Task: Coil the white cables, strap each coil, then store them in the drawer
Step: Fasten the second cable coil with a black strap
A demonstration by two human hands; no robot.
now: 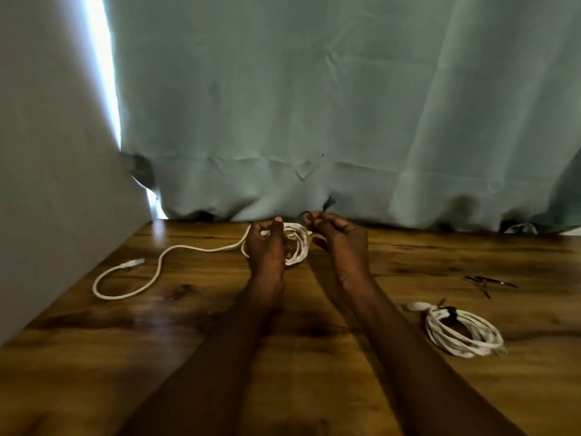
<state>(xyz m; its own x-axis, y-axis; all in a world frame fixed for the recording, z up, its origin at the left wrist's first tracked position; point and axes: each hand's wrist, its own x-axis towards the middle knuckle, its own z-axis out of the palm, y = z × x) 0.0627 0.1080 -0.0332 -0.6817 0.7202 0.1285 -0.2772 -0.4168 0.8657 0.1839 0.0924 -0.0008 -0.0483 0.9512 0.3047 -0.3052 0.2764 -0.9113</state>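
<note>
- The left hand has its fingers curled round a coil of white cable, held at the far edge of the table, just before the curtain.
- The right hand pinches a dark strap just beside the coil's top (the strap is small and blurred, so whether it has gone round the loops I cannot tell).
- A loose tail runs from the coil leftward across the table to its plug, not wound in.
- A second coil lies near the right forearm, with a dark strap already on it.
- Spare straps lie beyond it.
- The drawer is not in view.
- Risk: strapping now would probably leave the tail out, and it could snag when stored.
- Risk: if the left grip slackens while the strap is threaded, the loops may spring apart.
- Risk: a strap catching only some loops would let the rest slip free.
</note>
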